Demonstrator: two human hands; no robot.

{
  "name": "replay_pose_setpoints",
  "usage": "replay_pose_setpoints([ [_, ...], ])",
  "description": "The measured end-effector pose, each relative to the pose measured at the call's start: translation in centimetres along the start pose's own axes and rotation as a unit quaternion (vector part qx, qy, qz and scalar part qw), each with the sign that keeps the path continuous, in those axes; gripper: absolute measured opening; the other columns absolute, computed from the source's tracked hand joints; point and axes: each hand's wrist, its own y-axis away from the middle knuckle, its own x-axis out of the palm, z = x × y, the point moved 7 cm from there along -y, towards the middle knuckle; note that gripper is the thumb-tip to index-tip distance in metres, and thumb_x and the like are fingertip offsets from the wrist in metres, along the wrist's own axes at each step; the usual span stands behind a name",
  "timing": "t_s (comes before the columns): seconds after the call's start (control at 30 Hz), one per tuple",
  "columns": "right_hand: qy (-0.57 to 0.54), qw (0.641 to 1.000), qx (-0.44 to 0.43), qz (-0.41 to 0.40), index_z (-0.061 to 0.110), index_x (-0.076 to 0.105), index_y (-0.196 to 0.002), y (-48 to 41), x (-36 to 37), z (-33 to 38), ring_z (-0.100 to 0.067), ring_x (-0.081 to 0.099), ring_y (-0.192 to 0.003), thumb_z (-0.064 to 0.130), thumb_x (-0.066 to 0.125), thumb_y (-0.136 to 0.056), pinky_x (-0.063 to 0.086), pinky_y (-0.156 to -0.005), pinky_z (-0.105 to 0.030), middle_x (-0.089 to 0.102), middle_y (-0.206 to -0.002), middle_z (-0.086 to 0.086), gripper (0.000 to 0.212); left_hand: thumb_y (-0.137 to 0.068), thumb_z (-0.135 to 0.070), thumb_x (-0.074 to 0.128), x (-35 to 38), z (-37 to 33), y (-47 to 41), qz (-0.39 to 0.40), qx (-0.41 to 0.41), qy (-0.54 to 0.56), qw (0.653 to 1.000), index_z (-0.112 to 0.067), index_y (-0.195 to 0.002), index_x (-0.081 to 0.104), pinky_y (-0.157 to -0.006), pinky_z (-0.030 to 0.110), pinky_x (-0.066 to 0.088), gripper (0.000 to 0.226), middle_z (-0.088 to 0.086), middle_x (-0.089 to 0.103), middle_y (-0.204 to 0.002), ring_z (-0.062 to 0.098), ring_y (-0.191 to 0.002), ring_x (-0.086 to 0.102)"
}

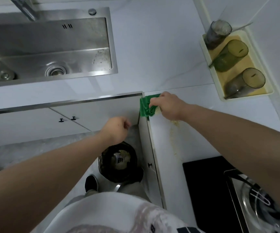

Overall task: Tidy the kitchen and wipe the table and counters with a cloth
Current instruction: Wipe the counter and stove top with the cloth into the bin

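Note:
My right hand grips a green cloth at the inner corner of the white counter, with the cloth hanging over the counter's edge. Pale crumbs lie on the counter just behind the hand and trail along the edge toward me. My left hand is held below the counter edge, in front of the cabinet, with its fingers curled; it seems to hold nothing. Directly under it on the floor stands a black bin with waste inside.
A steel sink with a tap is at the upper left. A cream tray at the right holds three upturned glasses. A black hob with a metal pot stand is at the lower right. White cabinet doors are below the counter.

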Motion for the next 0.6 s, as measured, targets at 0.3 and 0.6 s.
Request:
replay_pose_setpoints([
  [0.3, 0.024, 0.997, 0.044, 0.055, 0.044, 0.057, -0.123, 5.5, 2.5, 1.4, -0.035, 0.05, -0.11, 0.002, 0.044, -0.083, 0.045, -0.096, -0.043, 0.048, -0.12, -0.009, 0.059, -0.092, -0.008, 0.051, 0.2, -1.7, 1.9, 0.027, 0.035, -0.015, 0.999, -0.016, -0.108, 0.07, -0.083, 0.019, 0.044, 0.026, 0.004, 0.07, -0.108, 0.022, -0.102, 0.065],
  [0.6, -0.037, 0.984, 0.113, -0.134, 0.046, 0.054, -0.121, 7.1, -2.7, 3.5, -0.027, 0.049, -0.112, 0.006, 0.045, -0.079, 0.046, -0.098, -0.045, 0.055, -0.122, -0.002, 0.06, -0.093, -0.009, 0.051, -2.6, -0.4, 3.8, 0.022, 0.084, -0.03, 0.996, -0.015, -0.11, 0.07, -0.081, 0.018, 0.042, 0.026, 0.004, 0.069, -0.11, 0.022, -0.104, 0.063],
])
